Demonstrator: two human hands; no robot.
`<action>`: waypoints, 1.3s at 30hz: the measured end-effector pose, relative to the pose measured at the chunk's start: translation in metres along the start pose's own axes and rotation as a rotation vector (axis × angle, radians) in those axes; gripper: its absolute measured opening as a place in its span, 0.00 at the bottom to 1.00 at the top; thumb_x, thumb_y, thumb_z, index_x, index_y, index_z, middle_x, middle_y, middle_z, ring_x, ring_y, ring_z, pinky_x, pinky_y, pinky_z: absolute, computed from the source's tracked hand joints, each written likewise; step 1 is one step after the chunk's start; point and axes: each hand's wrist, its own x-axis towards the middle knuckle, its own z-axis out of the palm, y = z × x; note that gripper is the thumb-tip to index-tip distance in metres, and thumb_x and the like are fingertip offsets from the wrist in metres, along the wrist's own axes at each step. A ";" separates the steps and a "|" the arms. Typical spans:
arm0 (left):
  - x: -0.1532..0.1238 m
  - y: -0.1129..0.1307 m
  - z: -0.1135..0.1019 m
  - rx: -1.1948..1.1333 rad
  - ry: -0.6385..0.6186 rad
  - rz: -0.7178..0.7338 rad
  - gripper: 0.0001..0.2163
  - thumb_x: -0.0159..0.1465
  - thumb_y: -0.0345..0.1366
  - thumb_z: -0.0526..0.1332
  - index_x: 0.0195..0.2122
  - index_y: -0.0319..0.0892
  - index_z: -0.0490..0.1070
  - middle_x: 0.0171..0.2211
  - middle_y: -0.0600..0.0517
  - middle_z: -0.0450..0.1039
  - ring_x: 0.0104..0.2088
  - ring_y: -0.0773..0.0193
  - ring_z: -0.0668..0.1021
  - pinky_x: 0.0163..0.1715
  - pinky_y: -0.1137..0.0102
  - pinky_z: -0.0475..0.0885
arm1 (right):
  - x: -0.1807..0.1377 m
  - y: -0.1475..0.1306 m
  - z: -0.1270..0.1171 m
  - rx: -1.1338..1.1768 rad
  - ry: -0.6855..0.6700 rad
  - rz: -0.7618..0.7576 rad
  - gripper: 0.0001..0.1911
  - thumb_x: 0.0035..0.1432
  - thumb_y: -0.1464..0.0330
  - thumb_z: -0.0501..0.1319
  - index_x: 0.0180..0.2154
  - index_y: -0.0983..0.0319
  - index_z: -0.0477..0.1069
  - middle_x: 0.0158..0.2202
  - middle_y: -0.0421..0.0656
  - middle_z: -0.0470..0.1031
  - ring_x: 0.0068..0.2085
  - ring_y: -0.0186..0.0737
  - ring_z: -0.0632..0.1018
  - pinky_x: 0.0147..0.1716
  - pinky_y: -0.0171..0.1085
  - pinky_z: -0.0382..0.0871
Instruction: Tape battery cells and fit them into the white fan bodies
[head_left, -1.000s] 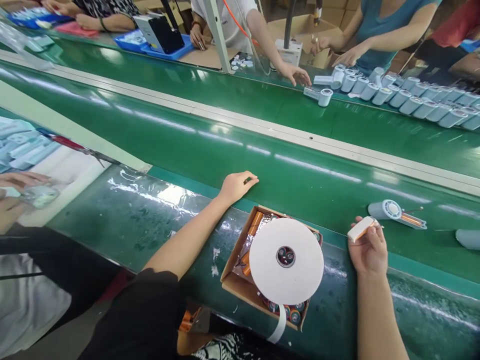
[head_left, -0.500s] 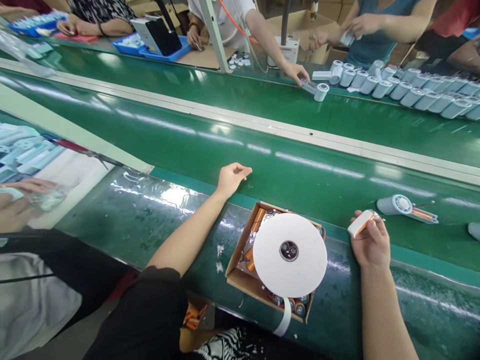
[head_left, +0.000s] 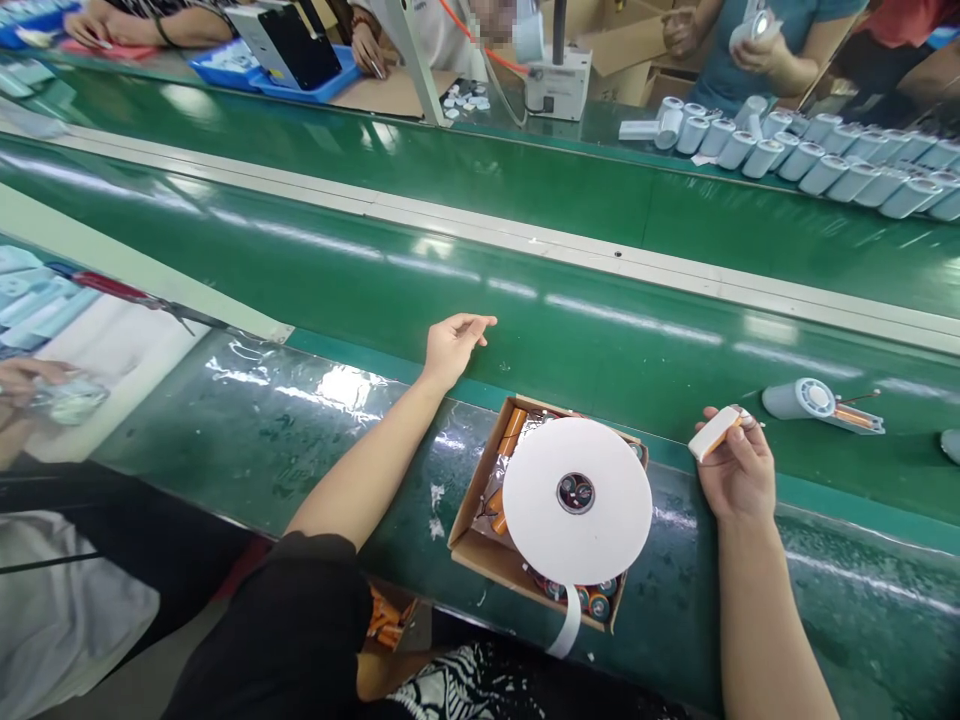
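In the head view my right hand (head_left: 739,475) holds an orange battery (head_left: 724,437) with a white strip on its upper face, gripped between thumb and fingers. Beyond this hand, a light-blue cylindrical housing (head_left: 795,398) lies on the green belt, its attached open handle showing an orange battery and thin wires. My left hand (head_left: 451,350) hovers over the belt, fingers loosely stretched, nothing visible in them. Between my forearms a cardboard box (head_left: 480,565) holds orange batteries. On top of it rests a large roll of white tape (head_left: 600,540), its loose end hanging over the near side.
Co-workers sit across the belt (head_left: 360,265); one holds a light part. Many blue housings (head_left: 802,168) stand at the far right. A metal rail (head_left: 480,227) runs along the belt. At left, a neighbour's hands work near red-handled pliers (head_left: 112,287).
My left hand has shifted slightly left and its fingers have straightened from a pinch. My right hand still holds the battery. Across the belt, a co-worker has picked up a blue housing.
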 end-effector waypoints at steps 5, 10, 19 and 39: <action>0.003 -0.003 0.000 -0.098 0.022 -0.006 0.28 0.65 0.69 0.65 0.34 0.45 0.70 0.29 0.51 0.78 0.21 0.70 0.71 0.18 0.73 0.62 | -0.001 -0.002 0.002 -0.017 0.000 -0.008 0.21 0.43 0.65 0.85 0.38 0.56 0.81 0.43 0.37 0.85 0.45 0.41 0.88 0.39 0.35 0.86; 0.004 -0.003 0.000 -0.128 0.026 0.010 0.27 0.64 0.66 0.67 0.32 0.45 0.68 0.29 0.52 0.78 0.21 0.71 0.70 0.20 0.74 0.65 | -0.001 -0.001 0.001 -0.005 0.004 0.003 0.22 0.42 0.66 0.86 0.38 0.58 0.81 0.43 0.37 0.85 0.45 0.41 0.88 0.40 0.36 0.86; 0.004 -0.006 0.000 -0.101 0.087 -0.001 0.30 0.49 0.65 0.79 0.26 0.42 0.73 0.26 0.48 0.81 0.24 0.67 0.75 0.26 0.71 0.71 | -0.001 -0.001 0.001 -0.010 -0.007 0.011 0.21 0.42 0.65 0.86 0.38 0.55 0.82 0.43 0.34 0.86 0.45 0.41 0.88 0.39 0.36 0.86; 0.004 -0.003 0.002 -0.129 -0.023 0.046 0.29 0.57 0.66 0.75 0.30 0.42 0.73 0.32 0.47 0.83 0.25 0.69 0.75 0.28 0.71 0.72 | -0.002 -0.005 0.006 0.008 -0.006 0.010 0.22 0.41 0.67 0.86 0.37 0.58 0.81 0.42 0.36 0.85 0.43 0.41 0.88 0.37 0.35 0.87</action>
